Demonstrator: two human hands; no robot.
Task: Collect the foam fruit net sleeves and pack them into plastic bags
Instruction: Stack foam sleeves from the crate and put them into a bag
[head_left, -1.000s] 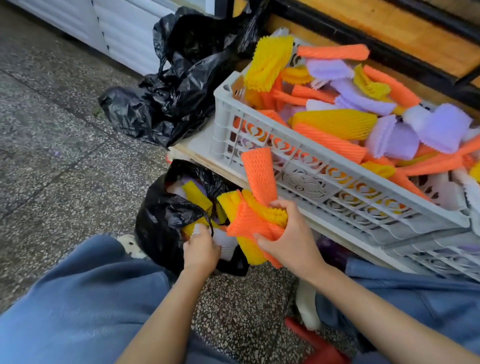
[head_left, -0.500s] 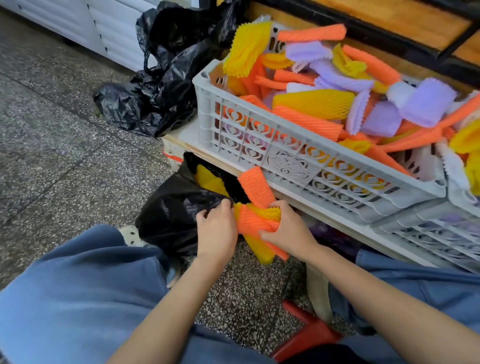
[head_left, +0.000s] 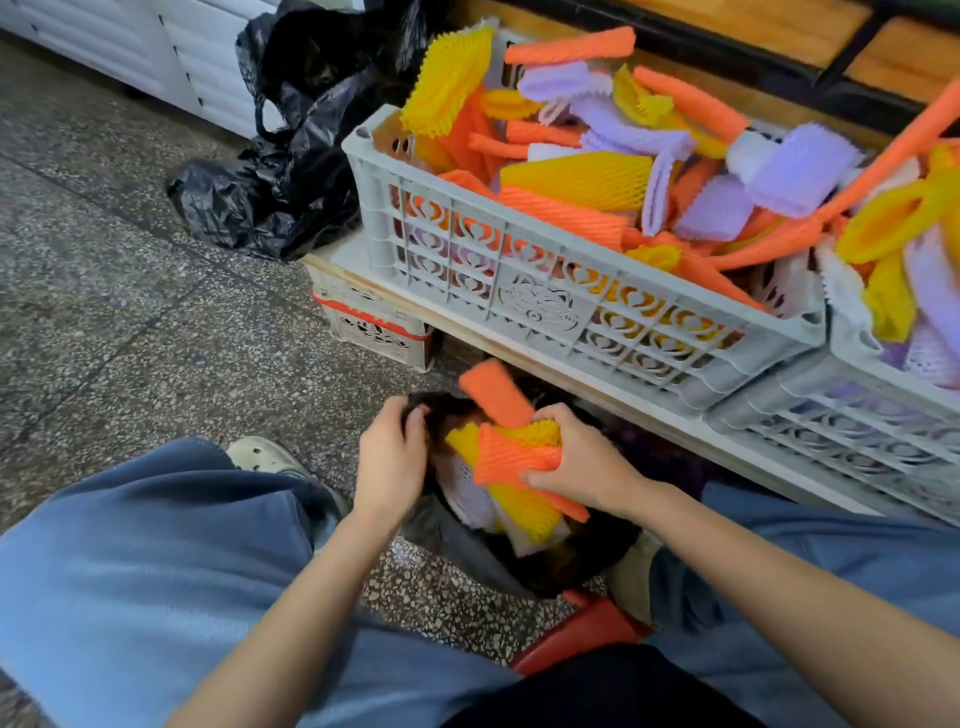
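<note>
Starting nearest, we find the left hand (head_left: 389, 457) pinching the black bag (head_left: 452, 540) at its rim and the right hand (head_left: 576, 462) clenched round a sleeve bundle (head_left: 511, 460) over its mouth. The upper orange sleeve (head_left: 496, 387) points away-left, toward the heaped grey crate (head_left: 545, 296) beyond.

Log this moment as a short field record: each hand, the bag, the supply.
left hand: holds the rim of the black plastic bag open
right hand: grips a bunch of orange and yellow foam sleeves over the bag mouth
bag contents: white and yellow sleeves visible
supply: grey crate heaped with sleeves
</note>
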